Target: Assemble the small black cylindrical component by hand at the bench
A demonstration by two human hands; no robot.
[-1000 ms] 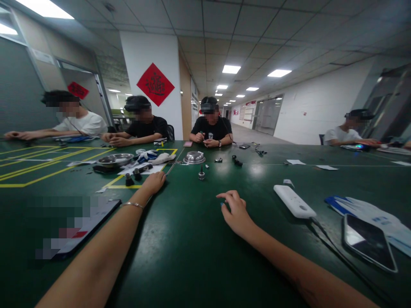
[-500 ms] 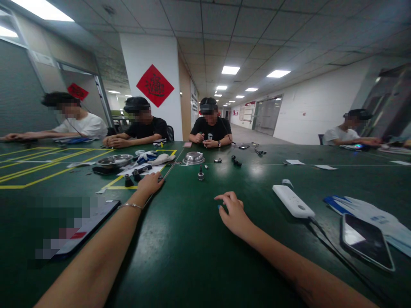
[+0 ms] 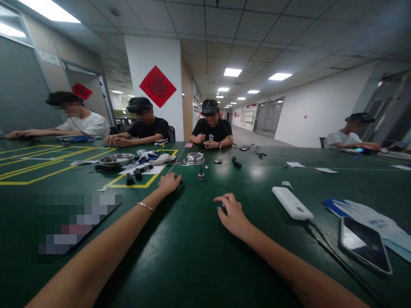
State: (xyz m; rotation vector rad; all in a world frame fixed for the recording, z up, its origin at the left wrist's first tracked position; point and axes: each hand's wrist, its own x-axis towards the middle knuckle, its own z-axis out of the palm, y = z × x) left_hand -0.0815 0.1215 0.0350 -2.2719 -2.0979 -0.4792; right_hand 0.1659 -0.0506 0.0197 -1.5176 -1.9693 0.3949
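My left hand (image 3: 169, 184) reaches forward over the green table, with a bracelet at the wrist. Its fingers are bent together, and a small dark bit shows at their tips; I cannot make out what it is. To its left stand black cone-shaped parts (image 3: 130, 179). Ahead and to the right is a small metal part with a thin upright stem (image 3: 201, 174), apart from the fingers. My right hand (image 3: 233, 215) hovers over or rests on the table, fingers loosely curved and apart, holding nothing. A silvery round metal dish (image 3: 194, 158) lies beyond both hands.
A white power strip (image 3: 292, 203) with a cable, a phone (image 3: 365, 244) and a blue-white glove (image 3: 369, 216) lie at right. Another flat device (image 3: 96, 222) is at left. Farther back are a metal bowl (image 3: 116, 159), gloves (image 3: 149, 157) and several people seated.
My left hand has moved right, away from the black parts and toward the stemmed metal part. My right hand stays nearly in place. The view has shifted slightly.
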